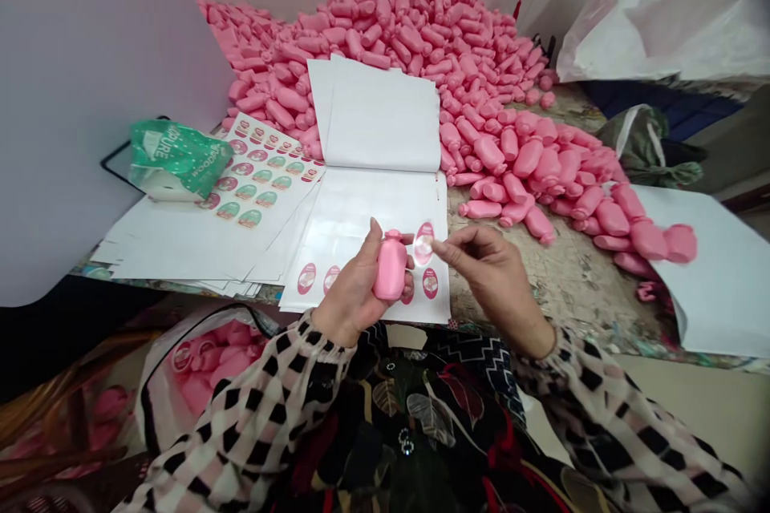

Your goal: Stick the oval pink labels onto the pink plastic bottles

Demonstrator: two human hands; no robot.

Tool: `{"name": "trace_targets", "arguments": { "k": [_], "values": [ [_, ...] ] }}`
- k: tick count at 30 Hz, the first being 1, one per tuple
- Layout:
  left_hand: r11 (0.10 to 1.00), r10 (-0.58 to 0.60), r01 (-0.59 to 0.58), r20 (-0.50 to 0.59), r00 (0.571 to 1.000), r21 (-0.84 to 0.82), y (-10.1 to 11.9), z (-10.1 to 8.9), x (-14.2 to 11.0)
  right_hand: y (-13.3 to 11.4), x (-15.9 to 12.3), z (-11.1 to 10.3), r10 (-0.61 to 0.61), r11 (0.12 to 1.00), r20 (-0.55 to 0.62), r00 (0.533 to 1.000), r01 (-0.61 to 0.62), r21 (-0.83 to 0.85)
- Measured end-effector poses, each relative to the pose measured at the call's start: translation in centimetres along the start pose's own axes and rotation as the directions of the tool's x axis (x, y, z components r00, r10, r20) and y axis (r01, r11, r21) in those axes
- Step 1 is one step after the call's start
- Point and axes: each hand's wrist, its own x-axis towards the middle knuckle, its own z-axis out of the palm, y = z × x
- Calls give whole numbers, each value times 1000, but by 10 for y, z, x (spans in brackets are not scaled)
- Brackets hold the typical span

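Observation:
My left hand (359, 288) is wrapped round a small pink plastic bottle (391, 268), held upright over a white sticker sheet (361, 216). No label shows on the bottle's near face. To its right, my right hand (496, 272) pinches an oval pink-and-white sticker (424, 244) between thumb and forefinger, apart from the bottle. Several like ovals, such as a sticker at the sheet's right (431, 283), run along the near edge of the sheet. Its upper part is bare white, and part of the lower row is hidden behind my left hand.
A large heap of pink bottles (397, 24) covers the back of the table and spreads right. At left are printed label sheets (265, 168) and a green tissue pack (177, 156). A bag of pink bottles (216, 361) stands below the table edge. White paper (710, 256) lies far right.

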Motion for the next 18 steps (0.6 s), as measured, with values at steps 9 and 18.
{"name": "trace_targets", "arguments": {
  "k": [9, 18],
  "values": [
    [943, -132, 118, -26, 991, -311, -3, 6, -5, -3, -17, 20, 39, 999, 137, 990, -38, -9],
    [958, -70, 76, 32, 997, -277, -8, -1, -2, 0, -21, 26, 55, 998, 157, 986, -60, 30]
  ]
}}
